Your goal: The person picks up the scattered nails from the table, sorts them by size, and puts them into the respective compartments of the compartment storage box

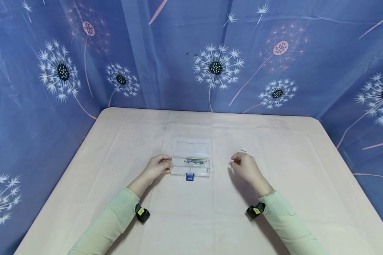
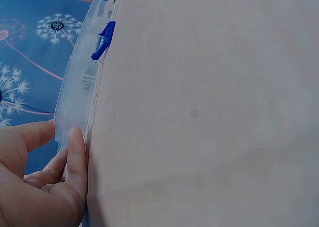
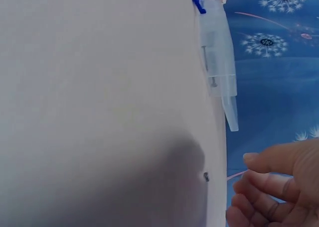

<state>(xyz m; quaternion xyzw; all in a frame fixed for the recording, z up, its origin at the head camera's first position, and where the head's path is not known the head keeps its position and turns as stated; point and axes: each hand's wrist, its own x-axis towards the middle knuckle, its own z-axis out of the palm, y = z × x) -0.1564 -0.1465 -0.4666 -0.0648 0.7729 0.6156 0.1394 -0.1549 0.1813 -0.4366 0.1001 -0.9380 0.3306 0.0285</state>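
Observation:
A clear plastic compartment box (image 1: 191,170) lies on the table with its lid (image 1: 191,147) raised at the back and a blue latch (image 1: 189,176) at the front. Several thin metal nails (image 1: 196,160) lie in its rear section. My left hand (image 1: 156,167) grips the box's left end between thumb and fingers, also visible in the left wrist view. To the right of the box, my right hand (image 1: 246,168) hovers low over the table, fingers loosely bent. In the right wrist view its thumb and fingertips stand apart, near a small dark metal piece (image 3: 206,176) on the cloth.
Another small nail (image 1: 243,151) lies on the table just beyond my right hand. A pale cloth covers the table (image 1: 191,226). Blue dandelion-print curtains (image 1: 172,60) enclose its back and sides.

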